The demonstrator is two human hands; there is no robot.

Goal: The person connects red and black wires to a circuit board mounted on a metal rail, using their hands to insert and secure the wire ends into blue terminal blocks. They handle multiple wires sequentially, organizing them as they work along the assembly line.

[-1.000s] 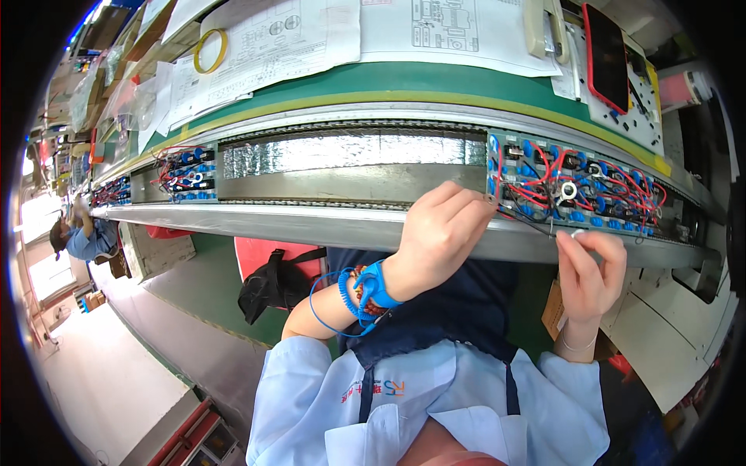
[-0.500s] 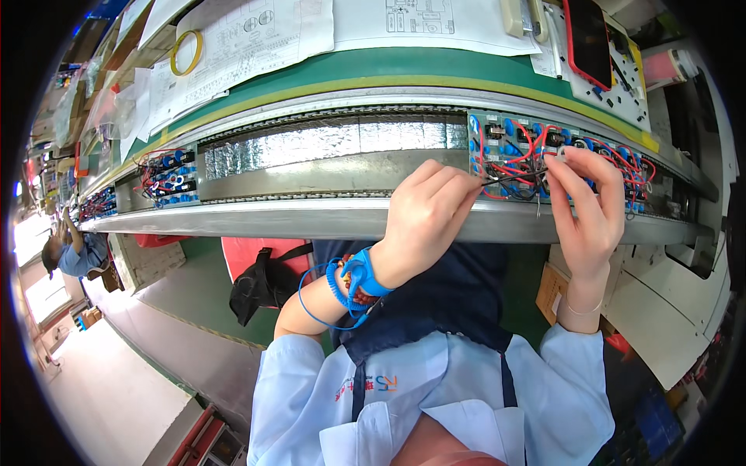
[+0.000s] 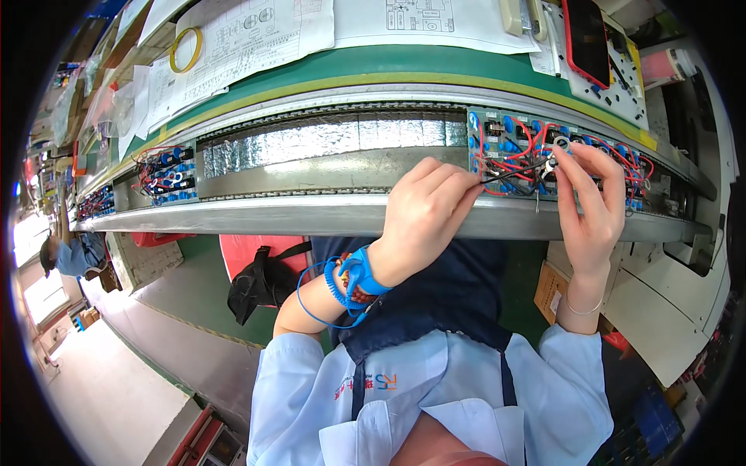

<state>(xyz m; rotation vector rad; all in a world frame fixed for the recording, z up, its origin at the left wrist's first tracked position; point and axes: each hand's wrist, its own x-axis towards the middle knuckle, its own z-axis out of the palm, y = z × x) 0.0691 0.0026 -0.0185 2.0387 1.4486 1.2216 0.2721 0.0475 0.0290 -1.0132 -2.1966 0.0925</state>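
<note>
Far left, another person (image 3: 68, 255) in blue bends over the same line. A board (image 3: 163, 175) with red wires and blue parts sits on the conveyor (image 3: 311, 167) a little way along, with silver foil strips lining the track to its right. Above it, on the green bench (image 3: 388, 62), lie a ring of yellow tape (image 3: 185, 49) and several sheets of drawings (image 3: 256, 31).

A black bag (image 3: 260, 283) hangs below the rail, against a red seat. Just right of it, a blue coiled wrist strap (image 3: 351, 276) wraps the worker's left wrist.

The left hand (image 3: 423, 213) rests over the front rail with fingers curled together, pinching the end of a black wire (image 3: 517, 169) between thumb and fingertips. That wire runs up and right across the circuit board (image 3: 544, 151), which sits on the track in front of the worker, crowded with blue parts and red leads.

The right hand (image 3: 592, 202) is raised over the board's right half, fingers fairly straight and close together. Thumb and forefinger hold a small white ring (image 3: 559, 145) at the wire's other end, right on the board.

Above, at the bench's far right, a phone (image 3: 584, 35) in a red case lies on a white tray.
</note>
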